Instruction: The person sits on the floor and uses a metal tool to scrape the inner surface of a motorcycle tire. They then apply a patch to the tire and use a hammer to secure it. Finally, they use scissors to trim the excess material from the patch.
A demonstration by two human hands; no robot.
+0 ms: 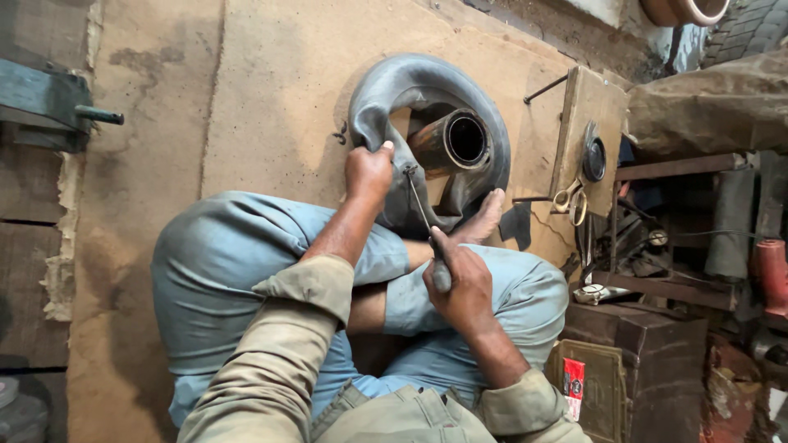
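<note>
- The right hand (464, 287), nearest the camera, is clenched round the handle of a thin metal tool (420, 209), whose hooked tip touches the inner tube.
- The left hand (368, 171) pinches a fold of the black rubber inner tube (427, 82).
- The tube lies on the dusty floor (279, 98), looped round a rusty metal pipe (447, 141), just beyond the person's crossed legs.
- Scissors (570, 199) lie near a wooden board (587, 115), right of the tube.

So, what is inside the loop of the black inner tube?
A rusty metal pipe lies inside the inner tube, open end showing, with bare board around it. The pipe's lower end is covered by the tube and the left hand.
</note>
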